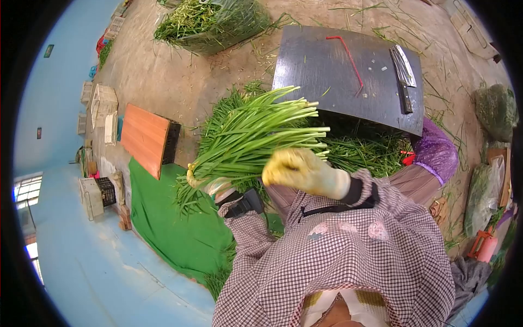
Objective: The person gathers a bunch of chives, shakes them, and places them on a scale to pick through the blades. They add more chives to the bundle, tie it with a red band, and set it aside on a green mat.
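A thick bunch of long green chives (256,136) lies across my lap, its pale ends pointing right. My left hand (210,184), in a yellow-stained white glove, is wrapped around the left part of the bunch. My right hand (302,171), gloved likewise, is closed in front of the lower stalks; whether its curled fingers hold anything is hidden. Beyond the bunch is a dark board (338,71). On it lie a knife (404,76) with a black handle and a bent red strip (348,57).
Loose greens (365,155) are heaped under the board. A packed bag of greens (218,27) stands at the back. Left are an orange-topped crate (144,136) and green cloth (163,218). Plastic-wrapped bundles (493,111) lie right.
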